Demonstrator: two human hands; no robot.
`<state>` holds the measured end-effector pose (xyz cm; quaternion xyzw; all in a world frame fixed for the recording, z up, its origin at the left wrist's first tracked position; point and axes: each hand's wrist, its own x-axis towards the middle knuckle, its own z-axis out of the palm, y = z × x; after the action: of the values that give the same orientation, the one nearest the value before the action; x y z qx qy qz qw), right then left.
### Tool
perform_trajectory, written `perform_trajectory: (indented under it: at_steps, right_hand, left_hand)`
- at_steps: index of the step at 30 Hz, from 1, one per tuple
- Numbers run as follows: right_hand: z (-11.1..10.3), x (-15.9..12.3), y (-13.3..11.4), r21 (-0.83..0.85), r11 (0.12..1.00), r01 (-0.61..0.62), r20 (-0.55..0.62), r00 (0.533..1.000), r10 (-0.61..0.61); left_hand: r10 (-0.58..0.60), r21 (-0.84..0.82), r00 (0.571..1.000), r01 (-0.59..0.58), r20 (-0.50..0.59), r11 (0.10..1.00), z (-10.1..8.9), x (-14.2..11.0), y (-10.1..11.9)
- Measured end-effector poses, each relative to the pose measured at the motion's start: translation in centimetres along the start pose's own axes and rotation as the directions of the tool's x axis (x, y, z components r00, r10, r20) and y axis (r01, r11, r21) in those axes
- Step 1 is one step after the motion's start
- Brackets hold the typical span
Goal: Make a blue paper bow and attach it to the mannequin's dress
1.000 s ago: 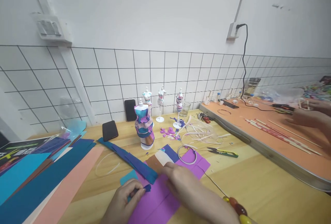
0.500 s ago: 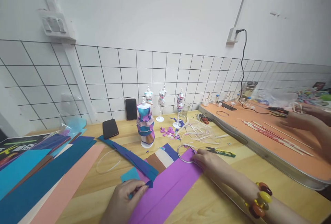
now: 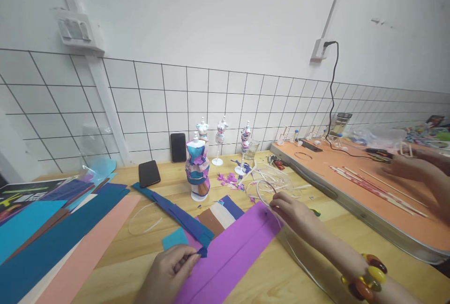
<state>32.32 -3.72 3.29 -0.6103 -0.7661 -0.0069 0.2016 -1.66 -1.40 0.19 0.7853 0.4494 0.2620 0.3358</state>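
L hand point(image 3: 168, 271), lower center of the frame, has thumb + index closed on a small dark-blue scrap point(image 3: 202, 251), just over the purple paper point(image 3: 228, 257). R hand point(image 3: 290, 210), right of center, has its fingertips closed on the rim of a pale wire coil point(image 3: 260, 196); the loop stands out past the fingers, by the upper end of the purple paper. The two hands are well apart. Can't tell how the unseen fingers of R sit on the wire.

For good handling: L pinch should stay light, b/c the scrap looks thin & would prob. crease or tear w/ a hard squeeze. R grip is best kept on the rim, w/ the loose run of wire toward bottom right free to slide, so it won't spring or kink. Lift the loop clear of the clear-strip tangle point(image 3: 277, 177) just behind it, else strips could snag. Go slow near the dress form point(image 3: 198, 168) at center; it's upright on a narrow base & could tip if the wire whips. Mind the loose purple bits point(image 3: 230, 179) too, they'd scatter. Green-handled tool point(image 3: 315, 212), right of center, is mostly hidden behind R hand, so watch the wrist there. Keep forearm off the purple paper, or it may shift on the table point(image 3: 116, 271).
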Motion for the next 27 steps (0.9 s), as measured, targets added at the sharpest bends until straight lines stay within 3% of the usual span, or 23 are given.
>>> perform_trajectory:
  at_steps: [4, 9, 14, 18, 20, 23, 27]
  right_hand:
    - [-0.2, -0.1, 0.2, 0.030, 0.997, -0.065, -0.008, 0.998, 0.065]
    - [0.5, -0.5, -4.2, 0.105, 0.993, -0.044, 0.033, 0.999, 0.041]
    - [1.8, 0.2, -9.7, 0.145, 0.972, 0.187, 0.033, 0.981, -0.193]
    - [3.5, 1.4, -12.6, 0.156, 0.954, 0.257, 0.015, 0.965, -0.262]
    - [4.3, 2.0, -13.6, 0.173, 0.947, 0.271, 0.014, 0.961, -0.277]
    - [5.4, 2.8, -14.5, 0.218, 0.936, 0.278, 0.000, 0.959, -0.285]
    - [6.1, 3.4, -14.7, 0.235, 0.929, 0.287, -0.048, 0.958, -0.284]
  left_hand:
    - [0.011, -0.053, 1.000, -0.010, 0.009, 0.999, 0.1, 0.0, -0.1]
    - [-0.107, -0.390, 0.993, 0.120, 0.053, 0.913, 0.4, 0.1, -0.1]
    - [-0.185, -0.703, 0.977, 0.206, 0.108, 0.680, 0.6, 0.3, -0.2]
    - [-0.208, -0.896, 0.950, 0.292, 0.232, 0.336, 0.7, 0.1, 0.2]
    - [-0.160, -0.932, 0.951, 0.295, 0.265, 0.211, 0.7, 0.0, 0.6]
    - [-0.082, -0.951, 0.956, 0.290, 0.282, 0.105, 0.4, -0.1, 1.1]
    - [-0.095, -0.947, 0.947, 0.315, 0.308, 0.063, 0.0, -0.1, 1.2]
